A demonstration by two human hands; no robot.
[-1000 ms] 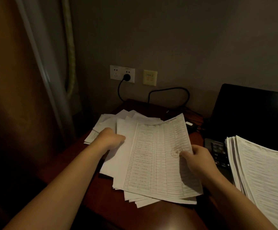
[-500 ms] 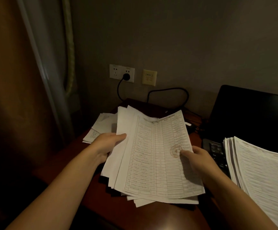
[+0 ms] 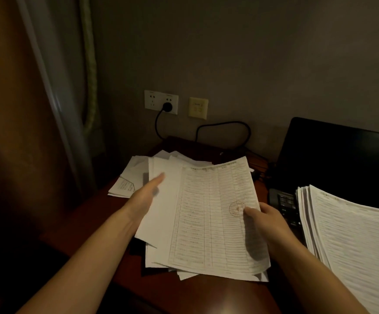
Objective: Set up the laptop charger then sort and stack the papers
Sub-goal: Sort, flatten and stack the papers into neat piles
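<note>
Papers [image 3: 209, 214] in a loose bundle hang just over the red-brown counter [image 3: 206, 295]. Right hand [image 3: 265, 220] pinches their right edge beside a red stamp; left hand [image 3: 145, 196] lies flat against their left side, fingers [image 3: 159, 179] straight. Laptop [image 3: 342, 159] stands to the right.

1. Too small to read: print on the top sheet [image 3: 213, 214].
2. Hidden under the held papers [image 3: 161, 214]: fingers of the right hand [image 3: 267, 220].
3. Cut off at right and bottom edges: stack [image 3: 353, 241] covering most of the laptop [image 3: 333, 159].
</note>
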